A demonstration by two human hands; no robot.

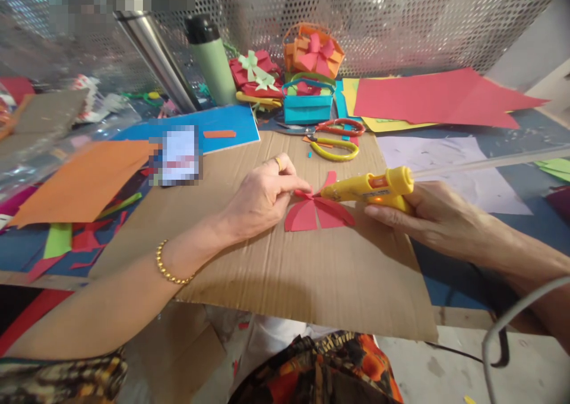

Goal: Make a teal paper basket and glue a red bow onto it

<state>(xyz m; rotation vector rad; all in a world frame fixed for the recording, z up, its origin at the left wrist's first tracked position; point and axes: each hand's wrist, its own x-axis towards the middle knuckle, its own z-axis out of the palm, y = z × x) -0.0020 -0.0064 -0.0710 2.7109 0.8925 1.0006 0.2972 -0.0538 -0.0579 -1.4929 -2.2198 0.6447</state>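
A red paper bow [318,214] of cut petals and strips lies on a brown cardboard sheet [267,273]. My left hand [265,196] is closed at its left edge, index finger and thumb pinching the red paper near the centre. My right hand [430,214] grips a yellow hot glue gun [374,185], its nozzle pointing left at the middle of the bow. A clear glue stick [485,161] sticks out of the back of the gun. Scissors with yellow handles [333,149] and a pair with red handles [342,126] lie beyond the bow.
Behind stand a green bottle [214,63], a steel flask [162,66], a blue paper basket [308,107] and an orange one [294,54]. Red paper sheets [436,98] lie back right; orange paper [84,181] and scraps lie left. A grey cable [494,339] hangs at lower right.
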